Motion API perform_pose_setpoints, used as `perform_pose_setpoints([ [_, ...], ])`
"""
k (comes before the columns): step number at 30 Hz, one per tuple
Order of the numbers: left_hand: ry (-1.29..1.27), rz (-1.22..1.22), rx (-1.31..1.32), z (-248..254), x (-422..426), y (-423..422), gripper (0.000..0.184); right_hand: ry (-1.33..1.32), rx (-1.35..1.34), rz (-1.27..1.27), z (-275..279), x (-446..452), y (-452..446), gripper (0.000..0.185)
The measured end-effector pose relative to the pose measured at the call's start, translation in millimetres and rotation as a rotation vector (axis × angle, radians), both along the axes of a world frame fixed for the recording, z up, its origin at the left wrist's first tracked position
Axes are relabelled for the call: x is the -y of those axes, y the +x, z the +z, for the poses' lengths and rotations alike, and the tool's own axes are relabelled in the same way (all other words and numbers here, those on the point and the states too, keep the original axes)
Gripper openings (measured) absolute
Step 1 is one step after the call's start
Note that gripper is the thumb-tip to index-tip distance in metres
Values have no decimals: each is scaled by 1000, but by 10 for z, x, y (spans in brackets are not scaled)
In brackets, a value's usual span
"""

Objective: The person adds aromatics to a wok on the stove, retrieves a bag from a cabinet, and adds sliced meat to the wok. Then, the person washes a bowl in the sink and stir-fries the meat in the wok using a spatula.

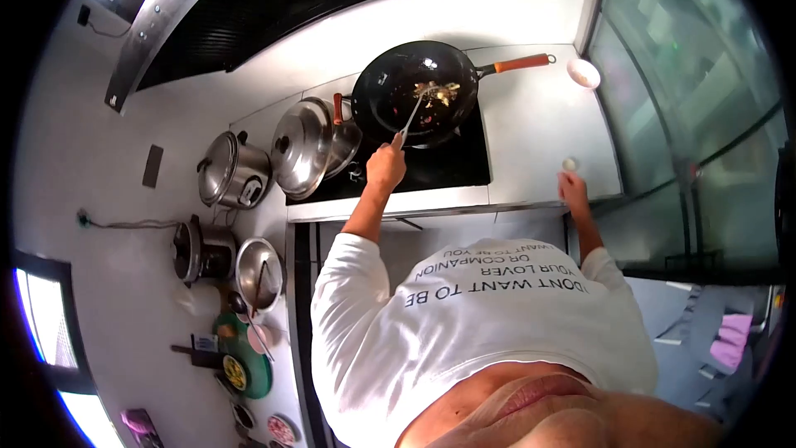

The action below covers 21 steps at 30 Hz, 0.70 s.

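- Leftmost of what matters: the lidded steel pot (303, 148), left of your left fingers. The wok's short handle sits right by it, so keep your sweeps from nudging it.
- Your left hand (386, 166) is wrapped snugly round the spatula (414, 113), honestly a decent grip. I'd keep the wrist loose.
- The wok (385, 87) is just beyond those fingers, food (448, 94) bunched ahead and to their right. I'd scoop under and spread it.
- The long handle (522, 63) is further right, out of your left fingers' reach and unheld. Scrape gently or the wok may skid.
- Right hand (572, 189): fingers look curled, small pale round thing (569, 164) at their tips. Can't tell if they're gripping it.
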<state>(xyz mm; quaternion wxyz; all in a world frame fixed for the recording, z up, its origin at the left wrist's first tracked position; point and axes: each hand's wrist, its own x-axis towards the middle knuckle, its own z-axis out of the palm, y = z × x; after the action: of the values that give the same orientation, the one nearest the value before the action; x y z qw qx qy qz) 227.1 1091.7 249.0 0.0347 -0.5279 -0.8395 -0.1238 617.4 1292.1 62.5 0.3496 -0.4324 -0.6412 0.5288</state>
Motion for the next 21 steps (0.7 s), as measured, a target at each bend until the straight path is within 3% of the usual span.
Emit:
perform_pose_setpoints([
  [3, -41, 38, -111, 104, 336, 122, 38, -42, -145, -1, 328, -779, -345, 16],
  [8, 109, 160, 7, 334, 852, 462, 37, -207, -174, -67, 799, -2019, -1050, 70],
  [12, 73, 240, 59, 585, 1089, 802, 38, -325, -274, 2, 1149, -2335, -1439, 79],
  [14, 23, 270, 43, 651, 1115, 929, 38, -410, -504, 55, 1141, -2336, -1517, 60],
  [16, -10, 245, 21, 612, 1116, 944, 38, -321, -550, -9, 1044, -2409, -1569, 47],
  [21, -34, 208, -10, 486, 898, 892, 42, -223, -459, -32, 1036, -2124, -1283, 43],
])
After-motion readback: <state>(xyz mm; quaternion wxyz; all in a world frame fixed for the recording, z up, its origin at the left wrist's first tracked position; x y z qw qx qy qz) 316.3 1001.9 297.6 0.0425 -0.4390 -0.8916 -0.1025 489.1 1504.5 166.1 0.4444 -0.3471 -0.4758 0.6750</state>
